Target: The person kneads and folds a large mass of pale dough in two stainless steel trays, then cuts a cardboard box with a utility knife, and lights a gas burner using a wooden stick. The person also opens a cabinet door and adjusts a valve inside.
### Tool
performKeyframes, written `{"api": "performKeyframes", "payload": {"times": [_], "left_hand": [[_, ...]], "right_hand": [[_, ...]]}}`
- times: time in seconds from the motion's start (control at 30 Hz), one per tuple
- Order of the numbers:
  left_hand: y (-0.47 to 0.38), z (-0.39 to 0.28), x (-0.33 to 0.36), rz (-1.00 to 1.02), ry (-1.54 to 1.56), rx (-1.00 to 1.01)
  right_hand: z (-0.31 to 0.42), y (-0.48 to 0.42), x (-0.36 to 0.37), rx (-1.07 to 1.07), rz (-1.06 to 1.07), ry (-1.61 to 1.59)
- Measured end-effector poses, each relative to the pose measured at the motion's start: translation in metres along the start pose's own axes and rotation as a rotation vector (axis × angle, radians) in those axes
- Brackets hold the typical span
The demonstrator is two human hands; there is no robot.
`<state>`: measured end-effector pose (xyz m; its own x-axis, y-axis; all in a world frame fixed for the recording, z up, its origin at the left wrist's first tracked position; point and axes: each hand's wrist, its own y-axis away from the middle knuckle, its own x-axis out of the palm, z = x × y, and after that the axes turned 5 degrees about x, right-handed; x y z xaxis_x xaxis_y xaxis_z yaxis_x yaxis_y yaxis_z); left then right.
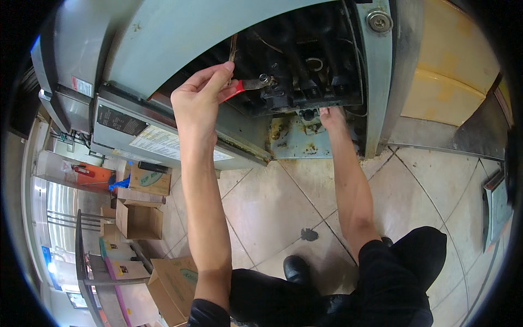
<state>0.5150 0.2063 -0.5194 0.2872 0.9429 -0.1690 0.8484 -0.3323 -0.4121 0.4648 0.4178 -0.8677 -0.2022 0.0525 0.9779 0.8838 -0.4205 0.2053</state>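
My left hand (206, 83) is raised at the open lower bay of a floor-standing metal kitchen appliance (171, 36). In it is a red-handled wrench (235, 93), its metal end reaching to a round metal fitting (264, 77) on the blackened gas valve and pipework (282, 92). A thin brownish wire (233, 47) passes at the thumb and fingertips. Lower and to the right, my right hand (333, 116) reaches under the dark assembly, beside a small bracketed part (308, 115). Its fingertips are hidden, so what they touch cannot be told.
The bay's rusty, greasy base plate (300, 145) meets the tiled floor (278, 196). A yellowed panel (445, 90) stands at right. Cardboard boxes (143, 220) and a shelf with bins (126, 265) line the left. A flat case-like object (494, 208) lies far right.
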Motion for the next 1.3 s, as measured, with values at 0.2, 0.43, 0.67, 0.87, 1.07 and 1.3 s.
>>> {"api": "performKeyframes", "payload": {"times": [0.2,0.43,0.67,0.87,1.07,1.3], "left_hand": [[-0.002,0.007,-0.002,0.0,-0.029,0.007],[0.0,-0.005,0.003,-0.013,-0.01,0.055],[0.003,0.001,-0.005,-0.048,-0.081,0.066],[0.002,0.001,0.0,-0.042,-0.136,0.086],[0.003,0.002,0.002,-0.045,-0.198,0.064],[-0.001,0.008,-0.005,-0.077,-0.158,0.083]], "right_hand": [[-0.006,0.015,0.025,0.005,-0.193,-0.048],[0.005,-0.014,-0.025,0.019,0.199,0.014],[-0.005,0.002,0.009,0.051,-0.254,-0.081],[-0.003,0.009,-0.006,0.008,0.075,-0.107],[-0.005,0.004,-0.007,0.017,-0.089,-0.093],[-0.015,0.011,0.003,0.011,-0.051,-0.113]]}}
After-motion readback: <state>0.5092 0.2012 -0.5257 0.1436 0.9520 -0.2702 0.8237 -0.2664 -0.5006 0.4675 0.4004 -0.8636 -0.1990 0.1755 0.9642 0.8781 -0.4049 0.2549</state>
